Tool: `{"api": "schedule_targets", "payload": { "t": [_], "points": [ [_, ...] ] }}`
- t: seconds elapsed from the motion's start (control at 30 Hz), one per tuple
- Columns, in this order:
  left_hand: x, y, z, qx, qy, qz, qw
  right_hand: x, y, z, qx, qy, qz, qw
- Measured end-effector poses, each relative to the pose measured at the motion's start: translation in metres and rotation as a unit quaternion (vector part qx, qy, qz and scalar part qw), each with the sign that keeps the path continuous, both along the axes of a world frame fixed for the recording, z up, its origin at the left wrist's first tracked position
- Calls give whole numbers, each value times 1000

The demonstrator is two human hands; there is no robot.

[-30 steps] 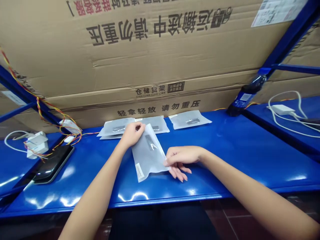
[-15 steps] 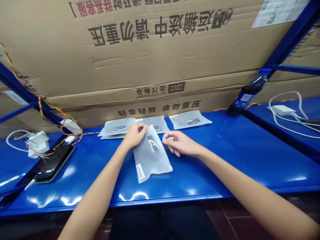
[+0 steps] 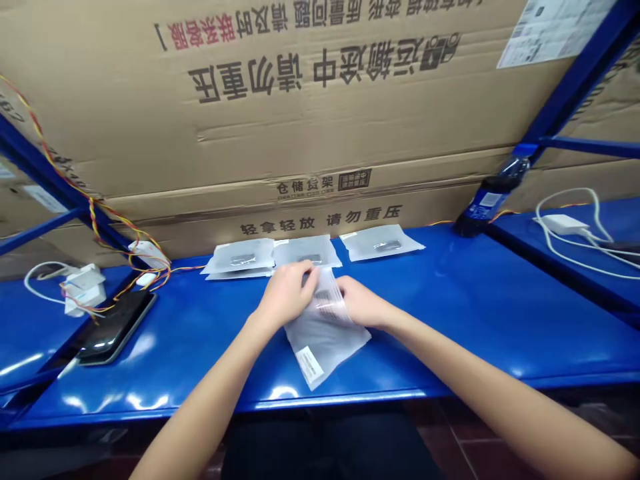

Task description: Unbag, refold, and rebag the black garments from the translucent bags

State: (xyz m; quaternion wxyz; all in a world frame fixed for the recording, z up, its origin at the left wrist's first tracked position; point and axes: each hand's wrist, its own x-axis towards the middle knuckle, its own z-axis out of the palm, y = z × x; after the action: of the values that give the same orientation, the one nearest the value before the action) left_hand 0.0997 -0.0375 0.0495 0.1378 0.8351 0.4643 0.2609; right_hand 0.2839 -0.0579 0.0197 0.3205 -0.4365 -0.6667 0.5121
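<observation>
A frosted translucent zip bag (image 3: 325, 350) with a white label near its lower corner is held tilted over the blue shelf. My left hand (image 3: 289, 293) is closed on the bag's upper left edge, thumb pressed against the fingers. At the bag's right edge is my right hand (image 3: 363, 303). Its fingers go in behind the translucent plastic, seemingly through the open side, and show only as a pinkish blur. Whether they grip anything in there is hidden. Dark printed lines show faintly on the bag near these fingers.
Behind my hands lie similar bags holding small dark items: a left bag (image 3: 240, 257), a middle bag (image 3: 300, 250) and a right bag (image 3: 383, 241). A cardboard box (image 3: 320, 133) walls the back. A phone (image 3: 117, 327), wires (image 3: 95, 227) and a dark bottle (image 3: 493, 197) stand at the sides.
My right hand has moved from beside the bag to its right edge, with its fingers now behind the plastic. My left hand and the bag have shifted right and nearer.
</observation>
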Motion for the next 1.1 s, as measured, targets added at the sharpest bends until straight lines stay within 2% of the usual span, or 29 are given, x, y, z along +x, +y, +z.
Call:
{"api": "schedule_targets", "payload": {
  "t": [0.07, 0.2, 0.3, 0.4, 0.47, 0.53, 0.63, 0.7, 0.8, 0.87, 0.93, 1.03, 1.1],
  "points": [
    [-11, -9, 2, 22, 33, 19, 999, -8, -9, 2, -19, 35, -2, 999],
    [-43, -23, -4, 23, 80, 59, 995, -25, -30, 5, -121, 136, 10, 983],
    [-76, -29, -9, 30, 87, 91, 992, -36, -40, 0, -109, 156, -88, 978],
    [-115, -27, -9, 47, 102, 120, 986, -39, -45, -17, -94, 155, -203, 962],
    [-140, -22, -9, 53, 118, 137, 982, -38, -50, -31, -49, 71, -242, 967],
    [-161, -15, -10, 55, 126, 152, 979, -37, -58, -43, 56, -69, -269, 959],
    [-177, -10, -13, 67, 126, 168, 975, -38, -72, -48, 254, -211, -302, 894],
    [-175, -13, -15, 84, 120, 167, 975, -43, -78, -44, 344, -240, -274, 865],
    [-155, -30, -18, 113, 103, 149, 977, -55, -78, -35, 395, -265, -147, 867],
    [-133, -48, -23, 133, 70, 122, 981, -63, -72, -32, 397, -278, -86, 871],
    [-109, -68, -29, 144, 16, 92, 985, -70, -61, -33, 389, -291, -67, 872],
    [-77, -90, -40, 133, -50, 95, 985, -74, -45, -36, 360, -311, -46, 878],
    [-62, -96, -46, 119, -87, 114, 982, -75, -39, -37, 347, -315, -35, 883]
  ]
}}
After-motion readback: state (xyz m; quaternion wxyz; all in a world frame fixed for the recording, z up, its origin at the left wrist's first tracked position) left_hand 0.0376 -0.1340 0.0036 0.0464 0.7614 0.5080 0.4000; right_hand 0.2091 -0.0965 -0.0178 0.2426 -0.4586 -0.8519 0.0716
